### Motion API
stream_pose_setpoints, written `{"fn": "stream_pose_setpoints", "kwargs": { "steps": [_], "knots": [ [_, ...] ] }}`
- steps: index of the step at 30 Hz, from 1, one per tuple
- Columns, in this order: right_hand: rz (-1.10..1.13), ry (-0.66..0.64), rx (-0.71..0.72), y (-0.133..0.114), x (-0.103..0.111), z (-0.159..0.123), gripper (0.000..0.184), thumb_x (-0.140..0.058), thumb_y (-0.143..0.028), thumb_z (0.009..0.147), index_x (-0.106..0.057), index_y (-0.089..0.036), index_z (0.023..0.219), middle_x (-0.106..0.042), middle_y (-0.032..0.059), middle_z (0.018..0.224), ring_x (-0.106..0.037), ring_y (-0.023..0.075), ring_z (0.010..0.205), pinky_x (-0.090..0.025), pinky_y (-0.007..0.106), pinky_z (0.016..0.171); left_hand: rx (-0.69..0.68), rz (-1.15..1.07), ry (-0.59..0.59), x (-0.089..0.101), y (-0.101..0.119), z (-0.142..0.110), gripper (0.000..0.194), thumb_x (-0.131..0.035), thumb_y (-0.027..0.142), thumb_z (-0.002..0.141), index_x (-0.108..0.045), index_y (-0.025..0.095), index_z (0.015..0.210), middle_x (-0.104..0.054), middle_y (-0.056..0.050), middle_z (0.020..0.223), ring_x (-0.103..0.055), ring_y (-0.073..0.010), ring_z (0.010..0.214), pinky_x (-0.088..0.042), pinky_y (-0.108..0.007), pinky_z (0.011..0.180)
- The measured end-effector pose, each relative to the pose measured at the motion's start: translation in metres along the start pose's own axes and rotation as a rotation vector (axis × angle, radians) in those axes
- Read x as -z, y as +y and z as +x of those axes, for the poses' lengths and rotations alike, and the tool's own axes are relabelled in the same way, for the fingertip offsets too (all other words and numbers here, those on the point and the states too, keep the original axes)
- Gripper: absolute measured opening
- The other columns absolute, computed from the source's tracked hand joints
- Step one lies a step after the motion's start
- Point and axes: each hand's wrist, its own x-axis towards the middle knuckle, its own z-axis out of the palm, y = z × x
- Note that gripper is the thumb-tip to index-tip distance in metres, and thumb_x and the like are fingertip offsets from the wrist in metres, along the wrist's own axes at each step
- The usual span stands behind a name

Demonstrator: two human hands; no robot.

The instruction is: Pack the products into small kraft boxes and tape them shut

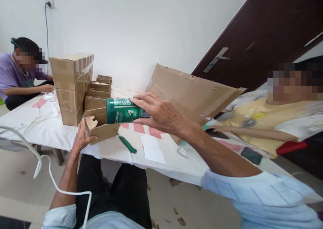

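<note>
Reaching leftward, right hand (159,113) clasped around a green canister (122,112), left hand (82,136) gripping a carton (107,132)

I can read no word or number anywhere. On the green canister (114,111) I hold, rows of white print (122,102) run along its upper side and more lettering (117,116) stands beside its picture panel (132,113), all too small and blurred to make out.
</note>
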Motion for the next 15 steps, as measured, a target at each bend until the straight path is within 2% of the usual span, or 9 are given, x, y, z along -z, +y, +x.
{"fn": "stream_pose_setpoints", "kwargs": {
  "steps": [2,4,5,6,8,11,15],
  "knots": [
    [0.029,0.076,-0.074,0.002,-0.006,-0.011,0.069,-0.076,-0.046,0.096,-0.051,-0.027,0.158,-0.063,0.0153,0.148,-0.057,0.0396,0.138,-0.057,0.062,0.109,0.035,0.060,0.160,0.004,0.016,-0.011,0.113,-0.091,0.046,0.072,-0.034,0.019,0.165,-0.035,-0.023,0.167,-0.025,-0.0497,0.161,-0.022,-0.071,0.131],
    [0.126,0.173,-0.174,0.001,-0.017,-0.022,0.066,-0.075,-0.048,0.096,-0.055,-0.026,0.155,-0.065,0.0152,0.146,-0.059,0.0385,0.138,-0.054,0.062,0.112,0.024,0.032,0.266,0.001,0.037,-0.025,0.084,-0.079,0.045,0.088,-0.044,0.022,0.161,-0.042,-0.020,0.164,-0.032,-0.0438,0.159,-0.028,-0.066,0.132],
    [0.205,0.225,-0.237,-0.002,-0.026,-0.027,0.065,-0.075,-0.050,0.096,-0.058,-0.025,0.153,-0.066,0.0150,0.146,-0.060,0.0378,0.137,-0.053,0.062,0.114,0.013,-0.024,0.232,-0.004,0.049,-0.031,0.074,-0.075,0.046,0.092,-0.048,0.024,0.158,-0.048,-0.018,0.160,-0.041,-0.0410,0.154,-0.035,-0.064,0.129],
    [0.309,0.276,-0.306,-0.008,-0.036,-0.032,0.065,-0.076,-0.052,0.095,-0.060,-0.025,0.151,-0.067,0.0146,0.145,-0.061,0.0371,0.136,-0.052,0.060,0.115,0.009,-0.104,0.135,-0.010,0.061,-0.036,0.071,-0.073,0.047,0.094,-0.050,0.026,0.157,-0.055,-0.016,0.156,-0.049,-0.0394,0.149,-0.043,-0.062,0.124],
    [0.580,0.354,-0.460,-0.027,-0.061,-0.041,0.067,-0.078,-0.056,0.091,-0.063,-0.024,0.149,-0.068,0.0134,0.145,-0.065,0.0352,0.133,-0.055,0.056,0.112,0.013,-0.280,-0.066,-0.026,0.083,-0.042,0.080,-0.075,0.052,0.093,-0.045,0.026,0.163,-0.057,-0.016,0.157,-0.055,-0.0394,0.144,-0.051,-0.060,0.116],
    [1.051,0.407,-0.672,-0.067,-0.104,-0.053,0.073,-0.081,-0.060,0.087,-0.065,-0.023,0.148,-0.073,0.0113,0.139,-0.071,0.0320,0.123,-0.063,0.047,0.101,-0.020,-0.462,-0.232,-0.045,0.105,-0.044,0.092,-0.074,0.055,0.095,-0.031,0.026,0.171,-0.047,-0.015,0.169,-0.049,-0.0392,0.153,-0.047,-0.059,0.122],
    [1.410,0.574,-0.830,-0.109,-0.148,-0.065,0.072,-0.084,-0.062,0.083,-0.069,-0.025,0.143,-0.074,0.0099,0.139,-0.070,0.0327,0.128,-0.060,0.047,0.107,-0.059,-0.476,-0.291,-0.048,0.111,-0.046,0.097,-0.072,0.057,0.096,-0.022,0.028,0.174,-0.032,-0.011,0.179,-0.035,-0.0372,0.163,-0.036,-0.053,0.132]
  ]
}}
